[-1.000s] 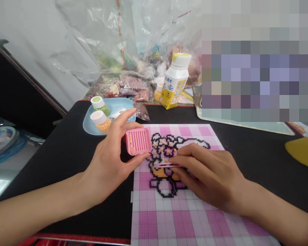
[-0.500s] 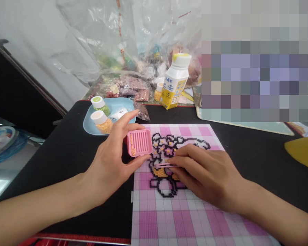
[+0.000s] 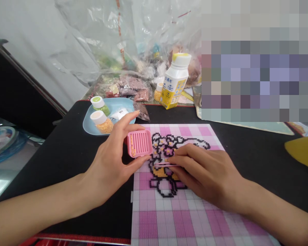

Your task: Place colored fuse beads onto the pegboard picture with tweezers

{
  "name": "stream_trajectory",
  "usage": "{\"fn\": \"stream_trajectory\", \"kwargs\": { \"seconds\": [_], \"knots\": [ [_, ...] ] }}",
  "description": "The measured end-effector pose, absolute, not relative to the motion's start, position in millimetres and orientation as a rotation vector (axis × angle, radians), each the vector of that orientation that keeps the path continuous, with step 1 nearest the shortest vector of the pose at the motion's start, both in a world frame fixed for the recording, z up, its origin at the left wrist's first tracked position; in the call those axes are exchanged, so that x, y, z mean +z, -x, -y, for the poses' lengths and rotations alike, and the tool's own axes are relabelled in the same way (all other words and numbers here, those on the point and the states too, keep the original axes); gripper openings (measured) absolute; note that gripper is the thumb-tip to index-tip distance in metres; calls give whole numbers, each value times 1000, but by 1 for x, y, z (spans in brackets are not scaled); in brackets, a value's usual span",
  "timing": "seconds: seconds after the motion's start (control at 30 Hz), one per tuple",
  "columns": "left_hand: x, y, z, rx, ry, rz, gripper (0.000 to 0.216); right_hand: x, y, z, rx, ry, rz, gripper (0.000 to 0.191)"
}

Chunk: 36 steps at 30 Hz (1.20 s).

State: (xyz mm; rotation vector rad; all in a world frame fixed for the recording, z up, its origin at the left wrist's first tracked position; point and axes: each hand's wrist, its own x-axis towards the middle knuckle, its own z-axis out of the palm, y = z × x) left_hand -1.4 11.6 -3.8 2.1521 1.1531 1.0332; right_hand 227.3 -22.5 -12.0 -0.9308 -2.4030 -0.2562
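Note:
Between thumb and fingers, my left hand (image 3: 109,160) holds a small pink ridged bead tray (image 3: 141,142), tilted toward me. A few orange beads lie along its left groove. My right hand (image 3: 207,171) pinches pink tweezers (image 3: 164,164), whose tips point left over the bead design. Whether a bead sits in the tips is too small to tell. Beneath both hands lies a pink-and-white checked pegboard (image 3: 166,222). Black beads (image 3: 165,196) outline a figure on it, with orange beads (image 3: 160,171) filling one part. My right hand covers part of the design.
Left of the board, a light blue tray (image 3: 88,124) carries a jar of green beads (image 3: 102,106), a jar of orange beads (image 3: 102,123) and a white packet. A white and yellow bottle (image 3: 175,82) stands behind, beside bagged beads (image 3: 133,87). Something yellow (image 3: 303,150) juts in at right.
Almost nothing differs. Both hands, the bead tray and the tweezers keep nearly the same places.

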Motion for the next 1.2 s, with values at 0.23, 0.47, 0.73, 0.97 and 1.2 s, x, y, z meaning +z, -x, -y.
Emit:
{"fn": "stream_trajectory", "kwargs": {
  "seconds": [0.23,0.47,0.73,0.97,1.2],
  "knots": [
    [-4,3,-12,1040,-2146,-1157,80,-11,-227,23,-251,917,2402,9],
    [-4,2,-11,1048,-2142,-1147,78,-11,-227,24,-266,910,2393,8],
    [-4,3,-11,1047,-2151,-1147,79,-12,-228,24,-260,916,2398,8],
    [-4,3,-12,1044,-2149,-1146,80,-11,-228,23,-261,918,2399,8],
    [-3,3,-11,1038,-2152,-1150,80,-11,-227,23,-263,921,2396,8]
  ]
}}
